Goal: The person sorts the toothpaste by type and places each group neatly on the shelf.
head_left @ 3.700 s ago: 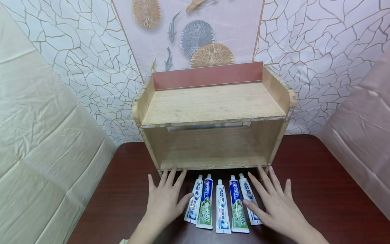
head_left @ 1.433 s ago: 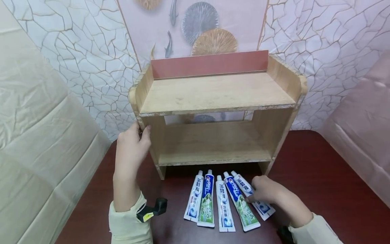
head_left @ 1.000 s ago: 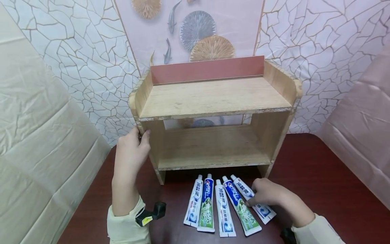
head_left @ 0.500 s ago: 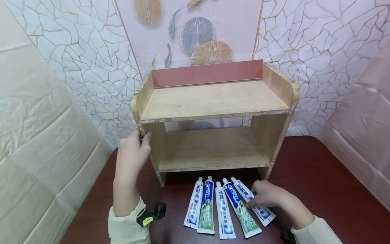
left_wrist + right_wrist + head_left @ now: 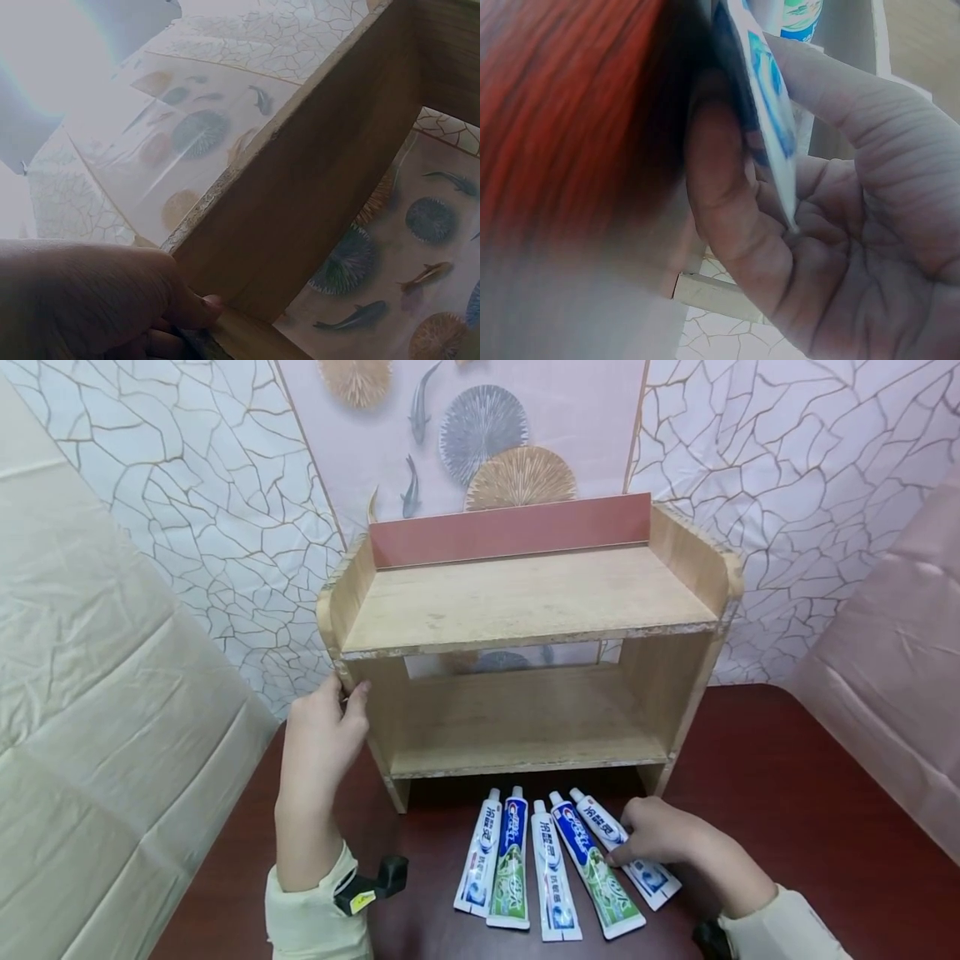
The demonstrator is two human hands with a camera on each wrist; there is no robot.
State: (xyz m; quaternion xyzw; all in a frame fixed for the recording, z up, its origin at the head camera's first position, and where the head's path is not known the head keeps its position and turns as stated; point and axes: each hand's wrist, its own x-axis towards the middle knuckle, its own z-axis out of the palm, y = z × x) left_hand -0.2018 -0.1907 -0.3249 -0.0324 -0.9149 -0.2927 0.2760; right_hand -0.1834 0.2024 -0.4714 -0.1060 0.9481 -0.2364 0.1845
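My left hand (image 5: 318, 735) grips the front edge of the wooden shelf unit's (image 5: 525, 597) left side panel. In the left wrist view its thumb lies along the inner face of that panel (image 5: 300, 161). On the right, my right hand (image 5: 667, 839) holds the rightmost white toothpaste tube (image 5: 652, 881) between thumb and fingers; the right wrist view shows the tube's flat end (image 5: 769, 97) edge-on inside the curled hand. Next to it lies a blue-and-green toothpaste tube (image 5: 600, 868), slanted, with my thumb tip close to its edge.
Left of these lie a white tube (image 5: 555, 885), another blue-and-green tube (image 5: 512, 860) and a white tube (image 5: 480, 860), caps toward the shelf. The dark red table (image 5: 787, 802) extends to both sides. A patterned backdrop (image 5: 750, 527) stands behind the shelf.
Both hands were spread beside the tubes. My left hand has moved up onto the shelf's side; my right has taken hold of the rightmost tube. The two right tubes now slant more.
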